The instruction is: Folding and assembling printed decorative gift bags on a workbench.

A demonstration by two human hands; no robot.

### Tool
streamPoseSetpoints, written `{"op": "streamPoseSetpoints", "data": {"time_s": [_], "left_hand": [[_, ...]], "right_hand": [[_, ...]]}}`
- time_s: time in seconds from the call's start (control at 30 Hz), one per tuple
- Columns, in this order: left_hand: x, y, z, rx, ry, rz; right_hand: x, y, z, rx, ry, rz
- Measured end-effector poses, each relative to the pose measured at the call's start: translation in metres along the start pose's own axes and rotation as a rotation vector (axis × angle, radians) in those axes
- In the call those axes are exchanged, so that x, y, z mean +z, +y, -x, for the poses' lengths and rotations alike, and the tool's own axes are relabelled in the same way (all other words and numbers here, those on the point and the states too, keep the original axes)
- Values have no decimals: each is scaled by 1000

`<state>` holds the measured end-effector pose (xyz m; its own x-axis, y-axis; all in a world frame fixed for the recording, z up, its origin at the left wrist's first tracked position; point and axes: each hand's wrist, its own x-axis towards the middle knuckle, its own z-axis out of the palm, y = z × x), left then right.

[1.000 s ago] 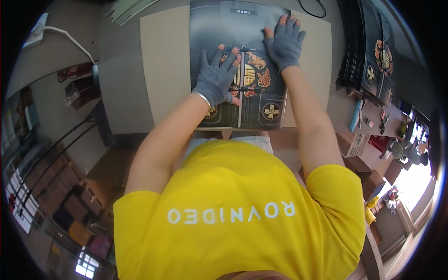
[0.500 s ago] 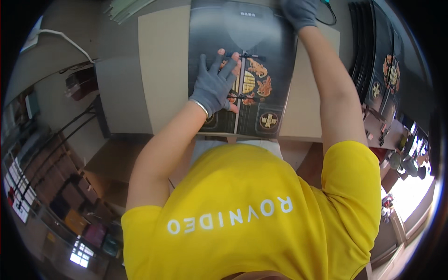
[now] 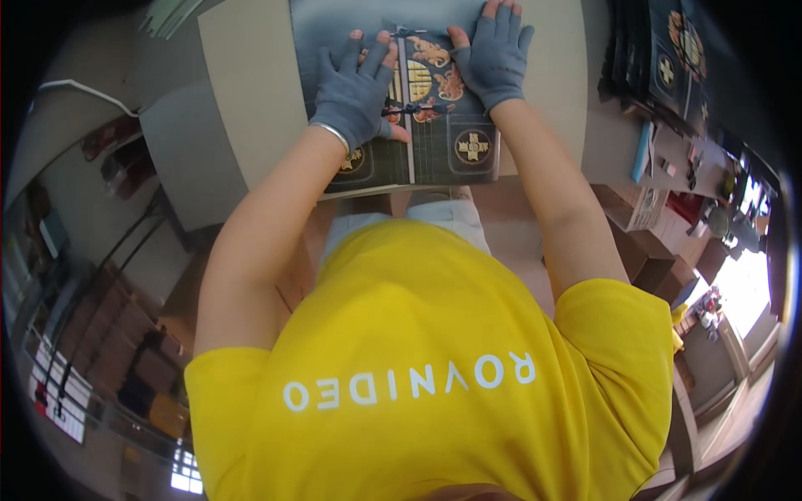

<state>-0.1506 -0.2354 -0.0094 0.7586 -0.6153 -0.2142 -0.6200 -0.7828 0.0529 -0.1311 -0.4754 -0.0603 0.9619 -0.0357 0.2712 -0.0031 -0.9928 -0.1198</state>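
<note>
Grey tabletop (image 3: pixel 188 159) across the far half of the view, edges bent by the fisheye. Person in yellow shirt (image 3: pixel 418 309) at its near edge. Beige board (image 3: pixel 238 79) flat on the table, middle. Dark printed sheet (image 3: pixel 430 171) lies on the board, directly in front of the person; it may be a flat bag, can't tell. Its near edge sits by the table's near edge; far end cut off by the frame. Grey centre stripe (image 3: pixel 410 163) runs near to far, far end leaning slightly left; long axis seems to follow it. Printed pocket shapes at the near end, gold and orange pattern farther up. Stack of dark printed pieces (image 3: pixel 681 63) on the right, well apart from the sheet. Left hand (image 3: pixel 355 96), grey glove with bare fingertips: wide open, palm down on the sheet left of the stripe, fingers pointing far, thumb out to the right, nothing gripped. Right hand (image 3: pixel 497 63), same glove: open and flat at the sheet's right side, fingers far, thumb left, grasping nothing. Pale green strips (image 3: pixel 170 15) far left. White cable (image 3: pixel 92 86) left. Light blue item (image 3: pixel 642 153) right. Smallest: silver bracelet (image 3: pixel 337 136), left wrist.
</note>
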Motion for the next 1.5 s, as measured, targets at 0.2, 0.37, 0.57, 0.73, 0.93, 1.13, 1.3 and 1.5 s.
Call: {"op": "streamPoseSetpoints", "data": {"time_s": [0.2,0.37,0.57,0.73,0.93,1.13,1.3,1.5], "left_hand": [[-22,10,-2,-70,-178,-127],[-22,11,-4,-68,-159,-132],[-22,17,-6,-52,-187,-150],[-8,9,-7,-47,-136,-169],[-27,16,-7,-65,-256,-145],[-42,29,-8,-57,-250,-223],[-39,27,-8,-70,-234,-204],[-36,28,-11,-72,-219,-145]], "right_hand": [[-15,29,75,112,9,-40],[-35,50,121,240,-93,80],[-32,-37,121,110,161,-414],[-30,-95,130,-93,-35,-322],[-35,-25,135,110,-14,-140],[-35,40,125,386,-68,125],[-51,1,113,200,11,-196],[-33,-61,87,-201,-33,-179]]}}
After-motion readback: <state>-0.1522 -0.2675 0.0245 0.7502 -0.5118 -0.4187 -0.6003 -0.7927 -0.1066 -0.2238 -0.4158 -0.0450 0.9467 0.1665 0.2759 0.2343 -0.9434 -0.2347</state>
